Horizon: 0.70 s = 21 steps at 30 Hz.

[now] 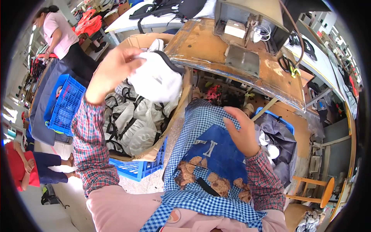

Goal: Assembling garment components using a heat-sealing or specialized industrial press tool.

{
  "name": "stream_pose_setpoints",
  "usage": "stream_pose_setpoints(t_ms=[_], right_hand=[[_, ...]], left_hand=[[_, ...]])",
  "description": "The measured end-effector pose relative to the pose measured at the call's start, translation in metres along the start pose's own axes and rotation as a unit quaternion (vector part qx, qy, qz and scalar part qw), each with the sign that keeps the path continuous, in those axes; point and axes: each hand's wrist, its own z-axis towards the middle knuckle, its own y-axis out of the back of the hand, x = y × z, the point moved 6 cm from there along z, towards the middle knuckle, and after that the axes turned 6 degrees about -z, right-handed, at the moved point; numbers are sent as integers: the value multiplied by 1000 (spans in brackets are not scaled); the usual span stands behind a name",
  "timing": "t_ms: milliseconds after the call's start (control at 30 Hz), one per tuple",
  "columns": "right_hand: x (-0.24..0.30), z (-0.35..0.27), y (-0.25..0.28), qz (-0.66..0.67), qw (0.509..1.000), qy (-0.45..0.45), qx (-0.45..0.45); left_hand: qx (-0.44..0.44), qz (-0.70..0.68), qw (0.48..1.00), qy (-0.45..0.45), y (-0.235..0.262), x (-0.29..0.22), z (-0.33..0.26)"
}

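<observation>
Raised over a cardboard box (186, 89), my left hand (114, 69) pinches a white cloth piece (158, 77) with black trim. The piece is slightly blurred, so its exact kind cannot be made out. Inside the box lies a heap of similar white pieces (139, 137) with black bands. My right hand (243, 131) hovers above my lap, fingers apart, holding nothing. Below it is my blue checked apron (205, 116) with a blue pocket panel. A short black strip (207, 187) lies on the apron.
Ahead stands a worn wooden worktable (201, 42) carrying a machine (251, 11) and black-handled scissors (286, 63). A grey-lined bin (284, 135) with white pieces is at my right, near a wooden stool (326, 192). Leftward are a blue basket (69, 100) and two people (60, 31).
</observation>
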Motion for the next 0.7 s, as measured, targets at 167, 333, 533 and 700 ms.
stream_pose_setpoints(t_ms=[167,333,533,700], right_hand=[[22,15,-3,178,983,-30,-38],[-3,7,-7,313,942,-112,48],[-17,1,-7,247,957,-140,61],[-18,-1,-14,354,917,-163,85]], left_hand=[[114,-131,985,-24,-69,-40,-17],[142,-174,974,-7,-112,-35,-7],[-24,152,914,-375,-157,-89,-30],[168,104,937,-287,-190,-73,-23]])
